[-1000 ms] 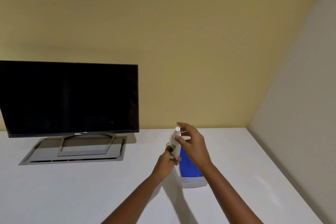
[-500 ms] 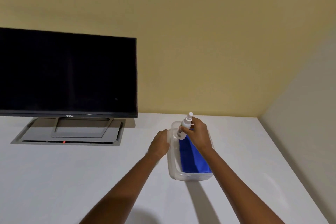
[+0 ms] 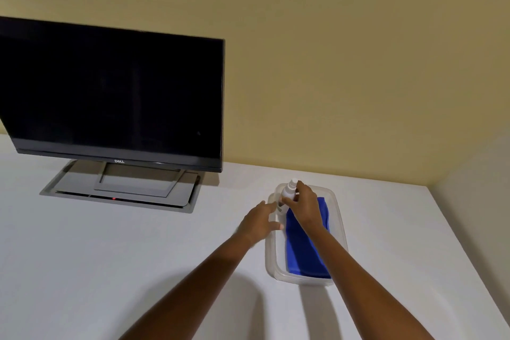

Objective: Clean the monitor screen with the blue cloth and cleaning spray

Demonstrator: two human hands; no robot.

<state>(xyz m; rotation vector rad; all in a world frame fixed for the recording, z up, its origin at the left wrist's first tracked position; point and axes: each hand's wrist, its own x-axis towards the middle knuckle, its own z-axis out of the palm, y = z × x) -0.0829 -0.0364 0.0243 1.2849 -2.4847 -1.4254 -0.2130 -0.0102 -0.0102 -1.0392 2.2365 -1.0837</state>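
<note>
— Gripping the spray bottle [image 3: 289,191], that right hand [image 3: 305,205]; the left hand [image 3: 259,222] lies slack-fingered at the tub's [image 3: 339,225] rim.
— And the blue cloth [image 3: 303,252]?
— In the tub, lengthwise towards us, just right of the free left hand. The monitor [image 3: 110,91] stands well off left.

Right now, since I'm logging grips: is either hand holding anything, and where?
The right hand grips the white spray bottle round its body, below the nozzle; the left hand holds nothing.
</note>
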